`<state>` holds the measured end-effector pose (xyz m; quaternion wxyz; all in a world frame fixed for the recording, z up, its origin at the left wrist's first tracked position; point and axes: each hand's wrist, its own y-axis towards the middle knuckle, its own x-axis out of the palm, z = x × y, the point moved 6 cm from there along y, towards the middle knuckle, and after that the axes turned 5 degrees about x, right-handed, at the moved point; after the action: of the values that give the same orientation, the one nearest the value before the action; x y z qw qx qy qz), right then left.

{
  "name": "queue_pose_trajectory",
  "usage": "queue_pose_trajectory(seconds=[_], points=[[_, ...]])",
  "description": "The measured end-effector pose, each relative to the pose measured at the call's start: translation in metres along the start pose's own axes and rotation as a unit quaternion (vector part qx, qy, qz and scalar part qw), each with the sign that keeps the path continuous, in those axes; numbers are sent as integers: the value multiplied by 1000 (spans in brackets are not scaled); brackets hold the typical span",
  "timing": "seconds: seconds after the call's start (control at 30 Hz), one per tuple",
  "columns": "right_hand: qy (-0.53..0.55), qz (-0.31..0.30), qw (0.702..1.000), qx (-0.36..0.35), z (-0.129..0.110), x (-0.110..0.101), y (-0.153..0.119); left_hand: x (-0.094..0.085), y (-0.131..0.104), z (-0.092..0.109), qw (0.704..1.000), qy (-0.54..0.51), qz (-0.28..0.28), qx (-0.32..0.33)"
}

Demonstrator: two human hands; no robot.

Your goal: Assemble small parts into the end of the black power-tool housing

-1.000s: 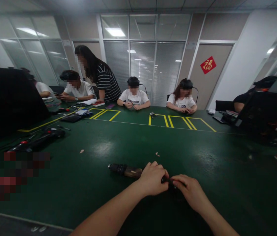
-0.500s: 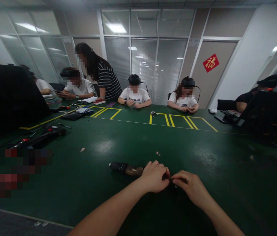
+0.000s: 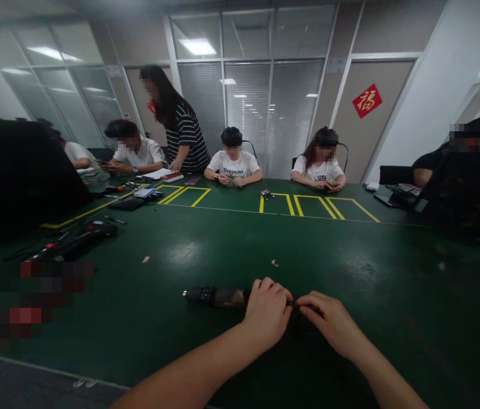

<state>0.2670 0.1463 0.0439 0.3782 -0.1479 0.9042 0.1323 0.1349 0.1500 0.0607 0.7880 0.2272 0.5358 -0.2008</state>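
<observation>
A dark cylindrical tool (image 3: 229, 297) with a black collar and a small metal tip lies on the green table, its tip pointing left. My left hand (image 3: 267, 309) is wrapped over its right end. Close beside it on the right, my right hand (image 3: 322, 311) has its thumb and fingers pinched at the tool's end, on something small and dark that I cannot make out. The fingertips of both hands nearly meet there.
Dark tools (image 3: 90, 236) lie at the left, near a large black screen (image 3: 18, 182). Two small scraps, one of them pinkish (image 3: 146, 259), lie beyond the tool. Metal parts (image 3: 267, 195) rest near yellow tape. Several people sit across the table; one stands.
The tool's tip has shifted slightly left and down in view. Both hands stay closed at its right end. The standing person has straightened up somewhat.
</observation>
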Motion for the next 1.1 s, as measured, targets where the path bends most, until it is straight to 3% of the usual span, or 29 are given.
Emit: queue_pose_trajectory(seconds=[0.1, 0.27, 0.57, 0.8, 0.93, 1.1], points=[[-29, 43, 999, 4, 8, 1, 1, 2, 2, 2, 1000, 17, 3, -12], [-1, 61, 998, -16, 4, 8, -2, 1, -1, 4, 1000, 14, 23, 8], [34, 37, 999, -4, 7, 18, 0, -2, -6, 0, 999, 2, 40, 33], [11, 50, 999, 0, 14, 23, 1, 3, 0, -10, 993, 77, -11, 89], [-6, 72, 997, 6, 21, 20, 9, 7, 7, -6, 980, 146, 21, 136], [-40, 92, 995, 16, 29, 11, 24, 12, 19, -7, 975, 161, 54, 141]])
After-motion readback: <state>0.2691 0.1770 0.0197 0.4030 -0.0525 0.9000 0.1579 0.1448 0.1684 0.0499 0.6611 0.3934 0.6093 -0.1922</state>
